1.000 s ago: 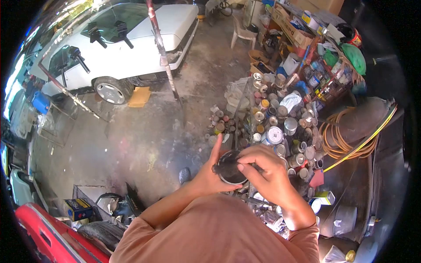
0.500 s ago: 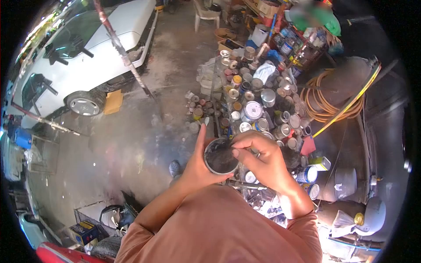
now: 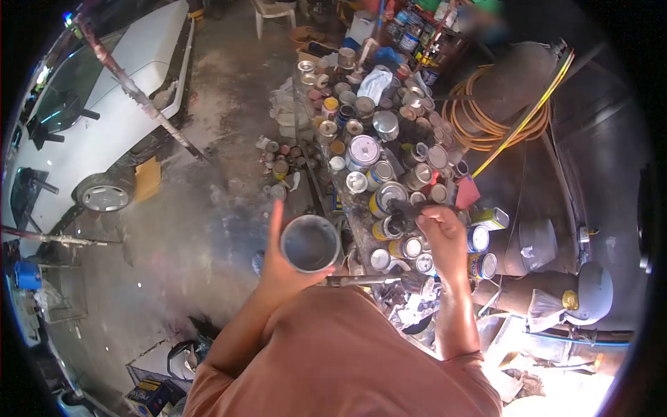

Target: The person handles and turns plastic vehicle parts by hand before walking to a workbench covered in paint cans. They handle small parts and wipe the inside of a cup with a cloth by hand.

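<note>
My left hand (image 3: 279, 270) is wrapped around a round can (image 3: 310, 270), its thumb or finger pointing up along the side. The can's open mouth faces me, and its inside looks grey and smeared. To the right, my right hand (image 3: 445, 233) pinches a dark, crumpled rag (image 3: 401, 215) that hangs over the paint cans on the bench. The rag's material is blurred. Just below it stand a yellow-and-blue paint can (image 3: 383, 229) and a white-lidded can (image 3: 411, 247).
A bench (image 3: 356, 215) crowded with used paint cans runs ahead of me. Coiled orange hose (image 3: 458, 115) hangs at the right. A white car (image 3: 114, 104) stands at the left behind a stained pole (image 3: 132, 87). A brush (image 3: 361, 281) lies at the bench's near edge.
My right hand has lifted the dark rag out of the can and moved it right, over the bench. The can in my left hand now shows its inside. My view has shifted rightward.
</note>
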Tool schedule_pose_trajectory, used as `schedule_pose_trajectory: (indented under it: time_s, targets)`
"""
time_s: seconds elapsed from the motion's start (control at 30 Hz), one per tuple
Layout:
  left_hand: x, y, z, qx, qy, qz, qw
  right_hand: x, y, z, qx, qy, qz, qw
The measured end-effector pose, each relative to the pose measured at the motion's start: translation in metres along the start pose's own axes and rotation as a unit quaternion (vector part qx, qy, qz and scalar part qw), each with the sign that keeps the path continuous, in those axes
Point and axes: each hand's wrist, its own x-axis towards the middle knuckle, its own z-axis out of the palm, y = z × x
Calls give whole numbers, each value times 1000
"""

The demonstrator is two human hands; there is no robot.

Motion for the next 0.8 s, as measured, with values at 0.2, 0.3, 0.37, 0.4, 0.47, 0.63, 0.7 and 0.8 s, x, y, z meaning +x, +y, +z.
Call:
schedule_pose_trajectory:
  time_s: [0.2,0.3,0.37,0.4,0.47,0.63,0.7,0.8]
  targets:
    - [-21,9,-25,44,45,-14,998,18,152,-8,-183,97,10,978]
    - [-32,9,-35,58,68,-6,996,18,163,-2,-265,117,-28,957]
    - [-38,5,-38,56,88,-1,995,22,180,1,-293,125,-52,946]
    - [-40,4,-37,61,107,-3,992,24,186,3,-308,129,-64,940]
    - [-44,1,-36,71,146,-9,987,25,196,8,-353,104,-65,927]
    - [-52,-4,-40,99,141,-5,985,11,216,18,-468,16,-65,881]
    - [-52,-4,-41,100,142,-6,985,5,209,22,-494,1,-57,868]
    - [-53,-2,-40,93,143,-14,985,-1,206,21,-495,-4,-61,867]
